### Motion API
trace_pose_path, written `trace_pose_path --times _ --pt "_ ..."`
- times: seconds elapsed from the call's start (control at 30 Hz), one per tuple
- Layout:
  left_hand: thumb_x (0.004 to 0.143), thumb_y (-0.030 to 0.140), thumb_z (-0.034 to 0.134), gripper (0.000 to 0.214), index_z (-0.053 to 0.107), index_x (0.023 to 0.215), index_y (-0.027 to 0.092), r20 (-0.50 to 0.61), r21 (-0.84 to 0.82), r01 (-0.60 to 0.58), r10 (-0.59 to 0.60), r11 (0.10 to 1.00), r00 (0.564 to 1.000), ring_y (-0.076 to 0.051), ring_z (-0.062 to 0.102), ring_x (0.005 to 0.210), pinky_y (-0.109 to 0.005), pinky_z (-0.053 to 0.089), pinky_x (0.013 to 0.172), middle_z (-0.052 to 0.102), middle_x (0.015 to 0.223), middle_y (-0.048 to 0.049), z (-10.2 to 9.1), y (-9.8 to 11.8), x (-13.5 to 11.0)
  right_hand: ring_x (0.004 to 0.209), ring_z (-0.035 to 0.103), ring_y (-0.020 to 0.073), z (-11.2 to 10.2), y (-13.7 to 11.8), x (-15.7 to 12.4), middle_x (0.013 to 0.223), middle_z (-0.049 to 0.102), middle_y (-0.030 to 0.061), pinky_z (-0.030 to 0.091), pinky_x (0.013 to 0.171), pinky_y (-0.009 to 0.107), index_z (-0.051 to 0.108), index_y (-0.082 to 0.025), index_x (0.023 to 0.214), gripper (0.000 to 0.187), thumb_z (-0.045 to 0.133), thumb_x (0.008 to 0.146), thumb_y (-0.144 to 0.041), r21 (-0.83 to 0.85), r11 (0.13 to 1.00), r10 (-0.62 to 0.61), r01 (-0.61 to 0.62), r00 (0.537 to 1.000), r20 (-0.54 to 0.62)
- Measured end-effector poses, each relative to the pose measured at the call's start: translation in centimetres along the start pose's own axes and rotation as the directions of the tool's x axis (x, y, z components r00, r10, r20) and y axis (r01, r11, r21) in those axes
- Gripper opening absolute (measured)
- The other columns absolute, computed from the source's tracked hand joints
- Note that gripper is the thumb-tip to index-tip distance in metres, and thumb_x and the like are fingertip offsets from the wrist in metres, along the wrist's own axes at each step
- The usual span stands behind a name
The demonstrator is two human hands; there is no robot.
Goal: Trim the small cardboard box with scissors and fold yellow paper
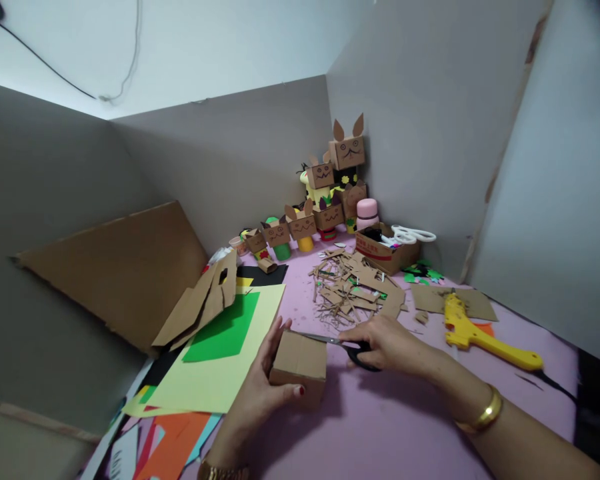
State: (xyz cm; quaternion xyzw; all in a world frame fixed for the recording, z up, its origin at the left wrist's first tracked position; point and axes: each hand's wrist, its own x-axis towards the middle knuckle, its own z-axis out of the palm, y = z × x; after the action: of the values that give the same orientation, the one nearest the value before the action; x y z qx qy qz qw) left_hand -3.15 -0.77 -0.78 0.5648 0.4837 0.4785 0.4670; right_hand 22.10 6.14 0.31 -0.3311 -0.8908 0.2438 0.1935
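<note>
Cardboard box [300,357] sits clamped in left hand [261,395], probably for steadiness, while right hand [386,345] grips scissors [333,341] along its far edge.

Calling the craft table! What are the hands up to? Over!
Left hand gripping small cardboard box. Right hand holding black-handled scissors, blades at box's far top edge. Cardboard scraps piled beyond, not between the hands.

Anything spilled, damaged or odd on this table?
Yes: loose cardboard scraps lie strewn mid-table in an untidy heap. The yellow glue gun has dark marks, possibly residue, on the end over the flat cardboard piece. The cardboard box in the left hand shows no clear damage.
</note>
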Motion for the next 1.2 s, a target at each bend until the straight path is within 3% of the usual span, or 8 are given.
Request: trace_pose_path --times 0.23,0.43,0.63,0.9,0.97,1.07,1.2 --pt "0.053 0.026 0.083 0.103 0.031 0.142 0.03 0.005 -0.014 0.026 -0.026 1.0 1.0 -0.033 0.034 0.133 -0.035 0.038 0.103 0.03 0.152 -0.0069 0.1 0.2 0.0 0.054 0.048 0.0095 -0.2 -0.2 0.1 0.056 0.058 -0.0048 0.024 0.051 0.021 0.063 -0.02 0.069 0.008 0.059 0.072 -0.014 -0.03 1.0 -0.01 0.011 1.0 0.007" --pt "0.053 0.03 0.085 0.104 0.031 0.142 0.029 -0.002 -0.022 0.019 -0.02 1.0 1.0 -0.032 0.035 0.133 -0.035 0.037 0.103 0.031 0.151 -0.008 0.0 0.1 0.1 0.06 0.053 0.0119 -0.2 0.3 0.0 0.066 0.065 -0.0024 0.028 0.055 0.02 0.066 -0.023 0.08 0.014 0.055 0.075 -0.015 -0.035 0.999 -0.016 0.016 1.0 0.013" --pt "0.052 0.034 0.085 0.103 0.033 0.141 0.031 -0.013 -0.045 0.022 -0.022 0.999 1.0 -0.031 0.038 0.131 -0.033 0.039 0.101 0.033 0.151 -0.0074 -0.1 -0.1 0.3 0.056 0.051 0.0115 -0.6 0.3 -0.1 0.06 0.061 -0.0031 0.028 0.053 0.02 0.066 -0.021 0.073 0.012 0.056 0.072 -0.014 -0.044 0.999 0.026 -0.025 0.999 0.03" --pt "0.054 0.035 0.084 0.101 0.033 0.141 0.03 -0.103 -0.022 0.006 -0.008 1.0 0.995 -0.031 0.041 0.129 -0.035 0.043 0.098 0.035 0.149 -0.0084 -0.2 -0.3 0.4 0.066 0.056 0.0137 0.0 0.7 0.0 0.073 0.068 -0.0003 0.033 0.059 0.021 0.07 -0.022 0.089 0.024 0.055 0.072 -0.013 -0.009 0.997 0.077 -0.078 0.994 -0.078" --pt "0.057 0.033 0.082 0.097 0.033 0.14 0.029 -0.157 0.011 -0.021 0.023 1.0 0.987 -0.03 0.038 0.131 -0.034 0.041 0.1 0.034 0.15 -0.0075 -0.2 -0.3 0.5 0.065 0.055 0.0132 0.1 0.8 0.0 0.075 0.067 -0.0001 0.034 0.058 0.021 0.07 -0.02 0.097 0.024 0.06 0.074 -0.021 0.105 0.992 0.07 -0.065 0.996 -0.051" --pt "0.06 0.03 0.081 0.094 0.032 0.14 0.03 -0.258 0.106 -0.082 0.107 0.991 0.96 -0.028 0.031 0.136 -0.033 0.036 0.105 0.03 0.151 -0.0047 0.0 -0.1 0.6 0.061 0.053 0.0119 0.2 0.7 0.1 0.07 0.063 -0.0013 0.035 0.053 0.019 0.07 -0.017 0.095 0.027 0.066 0.073 -0.033 0.297 0.954 0.008 -0.04 0.994 0.106" --pt "0.066 0.026 0.076 0.086 0.031 0.139 0.032 -0.319 0.236 -0.076 0.151 0.969 0.936 -0.025 0.024 0.139 -0.034 0.021 0.113 0.028 0.152 -0.0012 1.2 0.4 0.1 0.067 0.057 0.0147 0.7 0.6 0.3 0.078 0.068 0.0026 0.039 0.059 0.022 0.071 -0.017 0.098 0.028 0.063 0.074 -0.029 0.226 0.967 0.141 -0.121 0.987 -0.077"
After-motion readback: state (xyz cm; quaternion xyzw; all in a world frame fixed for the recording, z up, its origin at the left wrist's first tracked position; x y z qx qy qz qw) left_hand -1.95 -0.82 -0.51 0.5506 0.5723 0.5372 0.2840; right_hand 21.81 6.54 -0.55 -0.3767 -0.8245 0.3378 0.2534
